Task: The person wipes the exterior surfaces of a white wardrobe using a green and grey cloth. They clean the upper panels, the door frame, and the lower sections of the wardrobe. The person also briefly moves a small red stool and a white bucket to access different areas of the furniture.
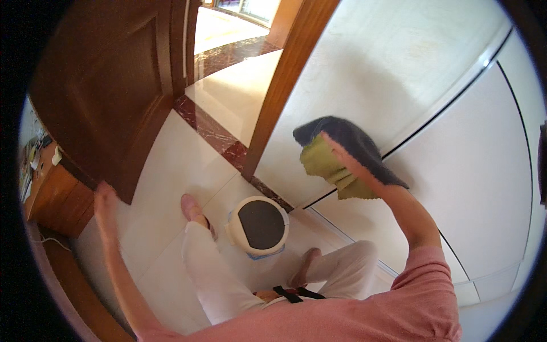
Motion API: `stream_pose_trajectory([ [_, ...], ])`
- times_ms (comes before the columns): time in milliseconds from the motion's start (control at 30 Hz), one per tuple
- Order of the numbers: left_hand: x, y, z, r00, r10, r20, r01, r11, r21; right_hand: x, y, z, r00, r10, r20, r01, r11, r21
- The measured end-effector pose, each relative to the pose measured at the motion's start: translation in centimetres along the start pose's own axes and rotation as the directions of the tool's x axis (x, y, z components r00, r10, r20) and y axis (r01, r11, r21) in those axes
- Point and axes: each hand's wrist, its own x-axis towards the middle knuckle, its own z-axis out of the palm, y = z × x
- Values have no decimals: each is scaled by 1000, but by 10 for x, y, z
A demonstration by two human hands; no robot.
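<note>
From where I stand, far left: left arm reaches forward, nearly straight, left hand point(105, 200) blurred by the brown door's point(108, 97) lower corner, grip and contact can't be told. Middle, a round bin point(262, 224) with a dark top sits on the floor between the person's feet. Right arm bent at the elbow, forearm angled up and inward, right hand point(346, 159) gripping a grey-and-green cloth point(360, 138) at the white panel point(364, 62), fingers partly hidden.
</note>
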Motion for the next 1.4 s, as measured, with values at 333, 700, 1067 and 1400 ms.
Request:
stream_pose_trajectory([
  [333, -300, 73, 53, 959, -104, 264, 113, 993, -18, -92, -161, -198, 472, -694, -544, -234, 496, -836],
  [700, -323, 114, 23, 624, 121, 772, -208, 978, 16, -121, -47, -192, 918, -315, -241, 144, 831, -537],
  [1067, -335, 115, 47, 703, 142, 697, -240, 970, 44, -105, -172, -270, 387, -772, -504, 112, 582, -805],
  [1400, -322, 122, 47, 636, -62, 769, -191, 953, 235, -165, -62, -224, 910, -131, -393, -129, 812, -569],
])
